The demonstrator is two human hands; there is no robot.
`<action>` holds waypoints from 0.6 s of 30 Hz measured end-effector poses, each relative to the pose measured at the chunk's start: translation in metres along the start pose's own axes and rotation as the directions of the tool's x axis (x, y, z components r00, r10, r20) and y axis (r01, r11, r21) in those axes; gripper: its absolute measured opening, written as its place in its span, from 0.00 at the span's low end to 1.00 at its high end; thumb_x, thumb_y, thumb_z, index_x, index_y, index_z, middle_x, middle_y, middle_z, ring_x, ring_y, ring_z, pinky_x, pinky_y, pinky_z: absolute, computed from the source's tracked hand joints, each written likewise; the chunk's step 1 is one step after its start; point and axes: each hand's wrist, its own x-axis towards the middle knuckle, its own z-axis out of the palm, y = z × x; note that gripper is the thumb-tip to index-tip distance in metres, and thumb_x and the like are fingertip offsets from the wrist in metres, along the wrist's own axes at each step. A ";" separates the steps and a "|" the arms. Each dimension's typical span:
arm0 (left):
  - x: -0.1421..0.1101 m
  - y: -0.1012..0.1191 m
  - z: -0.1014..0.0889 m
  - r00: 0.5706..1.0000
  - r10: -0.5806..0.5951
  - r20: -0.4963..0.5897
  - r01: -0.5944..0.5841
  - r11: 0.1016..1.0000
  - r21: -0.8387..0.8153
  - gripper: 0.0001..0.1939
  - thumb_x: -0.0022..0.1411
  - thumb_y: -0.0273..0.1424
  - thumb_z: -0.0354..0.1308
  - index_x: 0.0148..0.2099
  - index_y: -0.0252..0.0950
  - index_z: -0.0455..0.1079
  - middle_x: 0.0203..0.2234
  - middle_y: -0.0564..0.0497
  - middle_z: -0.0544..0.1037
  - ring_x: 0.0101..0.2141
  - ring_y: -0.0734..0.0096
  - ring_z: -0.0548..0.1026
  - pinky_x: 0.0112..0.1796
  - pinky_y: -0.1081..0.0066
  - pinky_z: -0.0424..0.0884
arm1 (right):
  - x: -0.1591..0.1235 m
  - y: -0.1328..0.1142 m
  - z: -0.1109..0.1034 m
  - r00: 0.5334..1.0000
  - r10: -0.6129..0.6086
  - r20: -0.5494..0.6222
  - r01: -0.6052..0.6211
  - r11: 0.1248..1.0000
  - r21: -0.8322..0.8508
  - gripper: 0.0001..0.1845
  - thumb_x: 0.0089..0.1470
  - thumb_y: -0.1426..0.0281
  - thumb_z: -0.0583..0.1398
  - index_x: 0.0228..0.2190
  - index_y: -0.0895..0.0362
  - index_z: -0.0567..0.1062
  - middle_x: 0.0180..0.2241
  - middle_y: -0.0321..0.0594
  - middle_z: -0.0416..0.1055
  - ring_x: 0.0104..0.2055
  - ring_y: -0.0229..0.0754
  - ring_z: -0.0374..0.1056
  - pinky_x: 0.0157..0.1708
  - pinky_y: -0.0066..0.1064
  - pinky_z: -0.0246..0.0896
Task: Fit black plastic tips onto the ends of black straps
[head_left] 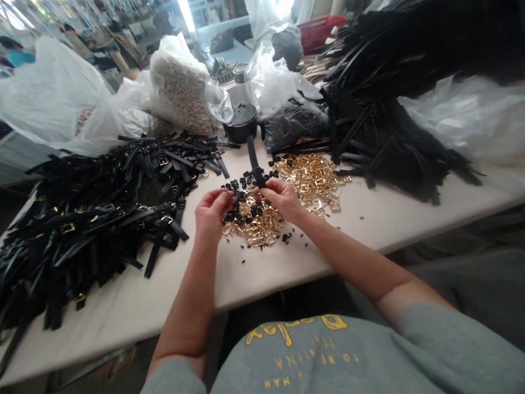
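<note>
My right hand [282,198] pinches the near end of a black strap [253,160] that stands up and away from me over the table. My left hand [211,210] has its fingers curled around a small black piece [230,198], held close to the strap's end. Under both hands lies a heap of gold buckles [258,221] mixed with small black loops [246,182]. A second spread of gold buckles [311,178] lies just right of my right hand.
A big pile of black straps with gold buckles [94,213] covers the left of the white table [266,268]. Bare black straps [381,131] are heaped at the right. Plastic bags [182,90] and a black round pot [241,123] stand behind.
</note>
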 end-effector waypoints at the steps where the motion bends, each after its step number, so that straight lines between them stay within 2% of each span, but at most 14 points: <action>1: 0.004 0.008 -0.014 0.998 0.037 -0.049 -0.035 0.999 0.027 0.20 0.43 0.41 0.74 0.36 0.35 0.75 0.32 0.48 0.80 0.29 0.71 0.78 0.29 0.76 0.71 | 0.000 0.000 -0.001 0.999 0.024 0.021 -0.024 1.000 0.008 0.17 0.49 0.56 0.66 0.29 0.57 0.71 0.33 0.40 0.75 0.35 0.39 0.72 0.41 0.35 0.72; 3: 0.009 0.021 -0.043 0.995 0.079 -0.062 -0.068 0.985 0.160 0.19 0.44 0.40 0.73 0.35 0.35 0.75 0.30 0.48 0.80 0.28 0.71 0.77 0.29 0.75 0.71 | -0.001 0.000 -0.002 0.995 0.072 0.063 -0.072 0.997 0.004 0.18 0.50 0.56 0.65 0.29 0.57 0.69 0.32 0.41 0.76 0.33 0.39 0.73 0.38 0.35 0.74; 5: 0.009 0.028 -0.069 0.997 0.074 0.020 -0.076 0.928 0.365 0.17 0.46 0.40 0.72 0.34 0.34 0.76 0.28 0.48 0.79 0.27 0.70 0.76 0.29 0.74 0.69 | -0.003 0.000 -0.001 0.991 0.103 0.089 -0.101 0.994 -0.030 0.18 0.53 0.55 0.63 0.30 0.57 0.69 0.31 0.41 0.75 0.30 0.37 0.72 0.35 0.33 0.74; 8: 0.004 0.025 -0.090 0.985 0.054 0.161 -0.149 0.729 0.668 0.11 0.51 0.38 0.69 0.32 0.36 0.78 0.25 0.48 0.78 0.26 0.69 0.72 0.28 0.73 0.65 | -0.004 0.001 0.002 0.984 0.132 0.115 -0.125 0.990 -0.067 0.19 0.55 0.53 0.62 0.30 0.57 0.68 0.30 0.40 0.75 0.28 0.36 0.72 0.32 0.30 0.73; 10: 0.002 0.019 -0.093 0.968 0.087 0.237 -0.243 0.579 0.778 0.07 0.51 0.36 0.69 0.31 0.39 0.78 0.26 0.49 0.77 0.25 0.68 0.70 0.28 0.71 0.63 | -0.003 0.003 0.003 0.981 0.138 0.133 -0.131 0.990 -0.059 0.19 0.55 0.54 0.62 0.29 0.57 0.68 0.30 0.41 0.75 0.28 0.36 0.72 0.31 0.29 0.72; 12: 0.002 0.013 -0.091 0.943 0.117 0.312 -0.329 0.473 0.817 0.04 0.49 0.33 0.69 0.29 0.41 0.78 0.28 0.49 0.77 0.26 0.65 0.69 0.30 0.70 0.63 | -0.003 0.006 0.005 0.980 0.138 0.141 -0.134 0.990 -0.036 0.18 0.55 0.55 0.63 0.29 0.58 0.69 0.30 0.40 0.75 0.27 0.35 0.71 0.29 0.28 0.71; 14: 0.000 0.009 -0.088 0.921 0.116 0.371 -0.384 0.417 0.823 0.03 0.49 0.33 0.68 0.28 0.43 0.77 0.27 0.49 0.76 0.27 0.62 0.70 0.31 0.67 0.63 | -0.003 0.006 0.005 0.977 0.163 0.135 -0.165 0.986 0.004 0.17 0.54 0.56 0.64 0.29 0.58 0.70 0.30 0.39 0.75 0.26 0.35 0.71 0.27 0.27 0.69; 16: -0.001 0.008 -0.087 0.908 0.092 0.409 -0.410 0.399 0.820 0.04 0.50 0.38 0.66 0.27 0.46 0.77 0.26 0.50 0.76 0.27 0.58 0.72 0.31 0.65 0.64 | -0.004 0.004 0.004 0.970 0.211 0.124 -0.218 0.974 0.053 0.16 0.53 0.57 0.65 0.29 0.57 0.70 0.30 0.36 0.76 0.27 0.35 0.71 0.28 0.27 0.68; 18: 0.003 0.008 -0.085 0.901 0.074 0.427 -0.420 0.390 0.819 0.06 0.48 0.43 0.66 0.26 0.49 0.76 0.25 0.52 0.76 0.25 0.56 0.73 0.28 0.63 0.66 | -0.004 0.002 0.002 0.973 0.205 0.109 -0.206 0.979 -0.001 0.19 0.49 0.56 0.67 0.26 0.56 0.69 0.26 0.35 0.75 0.24 0.38 0.71 0.24 0.29 0.68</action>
